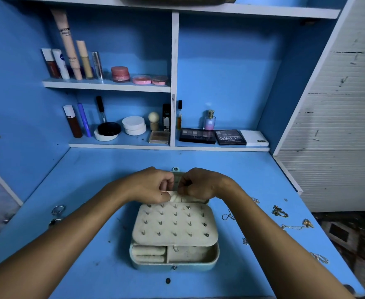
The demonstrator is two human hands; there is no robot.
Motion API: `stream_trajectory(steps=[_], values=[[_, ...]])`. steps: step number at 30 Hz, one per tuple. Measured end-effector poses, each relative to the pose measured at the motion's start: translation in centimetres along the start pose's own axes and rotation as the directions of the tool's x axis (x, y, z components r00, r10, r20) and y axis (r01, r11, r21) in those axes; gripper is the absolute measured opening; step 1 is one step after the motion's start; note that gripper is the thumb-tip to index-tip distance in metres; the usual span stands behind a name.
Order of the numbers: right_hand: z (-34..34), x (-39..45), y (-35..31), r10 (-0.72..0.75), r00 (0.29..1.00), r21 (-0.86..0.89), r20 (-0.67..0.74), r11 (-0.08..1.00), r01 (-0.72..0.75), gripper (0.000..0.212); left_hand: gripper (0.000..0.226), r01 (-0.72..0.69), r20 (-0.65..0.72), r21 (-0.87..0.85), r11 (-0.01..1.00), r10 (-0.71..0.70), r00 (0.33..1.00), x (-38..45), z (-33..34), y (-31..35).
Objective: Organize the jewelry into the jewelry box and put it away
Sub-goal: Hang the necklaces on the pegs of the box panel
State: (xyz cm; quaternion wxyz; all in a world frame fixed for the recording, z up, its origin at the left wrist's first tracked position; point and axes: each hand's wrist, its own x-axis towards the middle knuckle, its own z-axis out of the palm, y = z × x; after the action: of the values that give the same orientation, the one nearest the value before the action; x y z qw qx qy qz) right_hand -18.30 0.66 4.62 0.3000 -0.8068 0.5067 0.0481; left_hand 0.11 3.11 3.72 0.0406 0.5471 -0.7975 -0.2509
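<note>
A light blue jewelry box [174, 266] lies open on the blue desk, its cream earring panel [174, 225] studded with several small earrings. Below the panel are ring rolls [149, 253] and a compartment. Both hands meet over the box's raised lid at the far side: my left hand [153, 184] and my right hand [201, 184] have curled fingers pinching something small at the lid's cream pocket; what it is stays hidden. Gold necklaces [280, 211] and chains [229, 215] lie loose on the desk to the right, rings [57, 210] to the left.
Shelves at the back hold cosmetics: tubes and bottles [69, 48], pink jars [120, 74], white jars [134, 125], a perfume bottle [209, 119] and eyeshadow palettes [230, 137]. A white slatted wall [339, 126] stands to the right. The desk's front edge is near my arms.
</note>
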Motion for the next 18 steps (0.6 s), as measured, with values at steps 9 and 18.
stream_trajectory(steps=[9, 18], values=[[0.5, 0.2, -0.1, 0.04, 0.996, 0.084, -0.076, 0.996, -0.034, 0.009, 0.016, 0.061, -0.096, 0.058, 0.996, -0.055, 0.994, -0.3, -0.2, -1.6], [1.4, 0.0, 1.1, 0.093, 0.971, 0.211, -0.22, 0.976, -0.046, 0.014, 0.015, 0.04, -0.093, 0.031, 0.999, -0.037, 0.995, -0.1, 0.0, -1.7]])
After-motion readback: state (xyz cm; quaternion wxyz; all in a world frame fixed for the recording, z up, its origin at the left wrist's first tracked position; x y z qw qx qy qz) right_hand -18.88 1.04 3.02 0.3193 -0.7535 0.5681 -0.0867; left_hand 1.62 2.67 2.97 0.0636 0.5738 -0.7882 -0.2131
